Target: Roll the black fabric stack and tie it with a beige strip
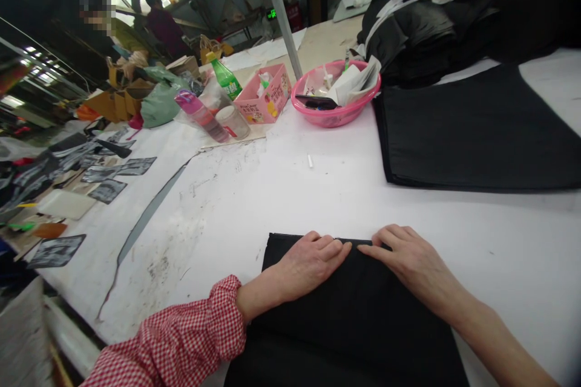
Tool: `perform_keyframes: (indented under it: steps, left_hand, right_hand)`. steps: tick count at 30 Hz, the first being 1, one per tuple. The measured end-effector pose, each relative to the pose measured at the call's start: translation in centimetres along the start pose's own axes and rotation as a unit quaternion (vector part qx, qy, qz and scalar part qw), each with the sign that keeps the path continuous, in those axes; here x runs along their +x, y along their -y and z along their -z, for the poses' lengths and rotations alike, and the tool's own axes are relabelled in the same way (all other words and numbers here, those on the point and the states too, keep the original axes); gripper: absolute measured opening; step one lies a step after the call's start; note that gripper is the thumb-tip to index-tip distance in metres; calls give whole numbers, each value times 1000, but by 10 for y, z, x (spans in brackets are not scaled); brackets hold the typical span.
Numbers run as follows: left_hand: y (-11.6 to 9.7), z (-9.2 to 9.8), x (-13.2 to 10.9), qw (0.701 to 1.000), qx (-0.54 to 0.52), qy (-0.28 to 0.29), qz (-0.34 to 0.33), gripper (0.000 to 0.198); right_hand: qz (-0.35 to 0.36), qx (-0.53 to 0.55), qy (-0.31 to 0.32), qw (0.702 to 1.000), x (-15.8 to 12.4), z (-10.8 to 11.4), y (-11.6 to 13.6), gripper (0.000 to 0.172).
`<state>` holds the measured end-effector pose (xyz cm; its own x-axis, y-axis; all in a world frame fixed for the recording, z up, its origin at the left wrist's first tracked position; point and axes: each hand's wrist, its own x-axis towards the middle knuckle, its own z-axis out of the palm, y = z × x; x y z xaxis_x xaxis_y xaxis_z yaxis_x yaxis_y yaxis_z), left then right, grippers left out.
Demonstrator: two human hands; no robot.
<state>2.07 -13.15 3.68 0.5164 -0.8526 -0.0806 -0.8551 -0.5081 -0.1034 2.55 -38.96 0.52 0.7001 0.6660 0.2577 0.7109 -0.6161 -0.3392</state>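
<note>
Near cloth (358, 326): left hand (313, 261) and right hand (407, 252), fingers curled, apparently pinch its far edge; uneven pull between them could skew it.

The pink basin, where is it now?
In the head view, the pink basin sits just right of centre, in the upper half, between the pink box on its left and the stacked black fabric on its right.
</note>
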Motion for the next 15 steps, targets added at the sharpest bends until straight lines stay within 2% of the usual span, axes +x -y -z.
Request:
perform_keyframes:
  steps: [9,15]
  left_hand:
    - [-1,5,4,1000,-25,18,-2,44]
    - [-5,2,8,1000,-22,6,-1,42]
  right_hand:
    - [-36,24,-38,998,-21,6,-11,25]
    - [-35,11,-35,999,-20,8,-7,24]
